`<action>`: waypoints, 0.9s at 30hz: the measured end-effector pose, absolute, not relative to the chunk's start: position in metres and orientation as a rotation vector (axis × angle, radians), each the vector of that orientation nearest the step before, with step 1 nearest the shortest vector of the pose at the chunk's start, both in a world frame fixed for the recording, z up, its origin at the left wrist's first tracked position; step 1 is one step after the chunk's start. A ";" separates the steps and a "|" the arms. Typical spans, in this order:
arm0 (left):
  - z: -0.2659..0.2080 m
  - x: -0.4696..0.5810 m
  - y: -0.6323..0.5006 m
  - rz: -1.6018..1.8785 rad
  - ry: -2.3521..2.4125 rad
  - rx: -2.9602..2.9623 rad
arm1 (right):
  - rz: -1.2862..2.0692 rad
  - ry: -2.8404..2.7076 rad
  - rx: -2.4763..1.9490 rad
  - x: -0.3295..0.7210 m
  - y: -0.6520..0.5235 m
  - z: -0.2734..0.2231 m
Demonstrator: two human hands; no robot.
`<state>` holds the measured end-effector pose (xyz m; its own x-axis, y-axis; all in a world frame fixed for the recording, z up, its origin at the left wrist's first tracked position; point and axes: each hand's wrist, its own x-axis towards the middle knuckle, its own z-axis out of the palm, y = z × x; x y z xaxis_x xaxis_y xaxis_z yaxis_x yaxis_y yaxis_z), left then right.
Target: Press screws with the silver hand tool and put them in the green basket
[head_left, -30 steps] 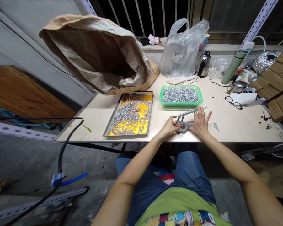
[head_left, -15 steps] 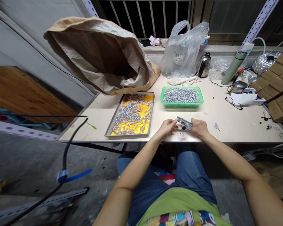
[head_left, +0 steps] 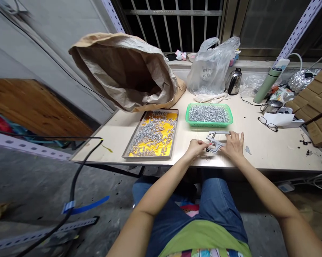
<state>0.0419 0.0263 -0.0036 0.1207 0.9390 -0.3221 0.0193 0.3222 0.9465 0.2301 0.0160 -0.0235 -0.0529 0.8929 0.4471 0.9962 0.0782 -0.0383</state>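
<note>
A pair of silver metal pliers [head_left: 216,146] with a spring and a dark knob lies between my hands, just above the table's front part. My right hand [head_left: 234,143] grips its two handles, which stand spread apart, with some fingers extended. At the jaw end, my left hand [head_left: 196,147] is closed in a pinch; whatever is between the fingertips is too small to make out. Beyond the pliers stands a green plastic basket [head_left: 209,124] full of small silver screw-like pieces [head_left: 209,113]. Left of my hands lies a shallow tray [head_left: 147,158] with similar pieces scattered over a yellow lining.
A large open paper sack [head_left: 123,71] leans behind the tray. At the back are a clear plastic bag [head_left: 206,71], a steel kettle [head_left: 234,81] and a green bottle [head_left: 266,85]. Glasses [head_left: 268,123], a steel mug [head_left: 272,106] and stacked cardboard boxes [head_left: 320,114] stand to the right.
The pliers' handles have gone from close together to spread apart, and my right hand has opened wider around them. The camera view has shifted slightly.
</note>
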 end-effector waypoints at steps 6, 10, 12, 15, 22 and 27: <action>0.020 0.054 0.086 1.221 1.311 1.077 | -0.414 -1.926 -1.983 0.250 0.007 -0.027; 0.038 0.048 0.119 1.295 1.415 1.249 | -0.430 -1.955 -1.929 0.254 0.002 -0.032; 0.041 0.028 0.127 1.299 1.500 1.348 | -0.427 -1.953 -1.915 0.255 0.002 -0.034; 0.038 -0.022 0.134 1.231 1.785 1.436 | -0.395 -1.951 -1.915 0.254 0.006 -0.039; 0.007 -0.107 0.145 0.751 2.299 1.506 | -0.313 -1.969 -1.897 0.250 0.013 -0.046; -0.012 -0.104 0.152 0.902 2.186 1.581 | -0.259 -1.939 -1.938 0.254 0.016 -0.050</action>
<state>-0.1043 0.1521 -0.0125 -0.3521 0.9282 0.1203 0.7429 0.1989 0.6392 0.2544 0.0163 -0.0504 0.0280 0.9186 0.3941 0.9899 0.0294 -0.1388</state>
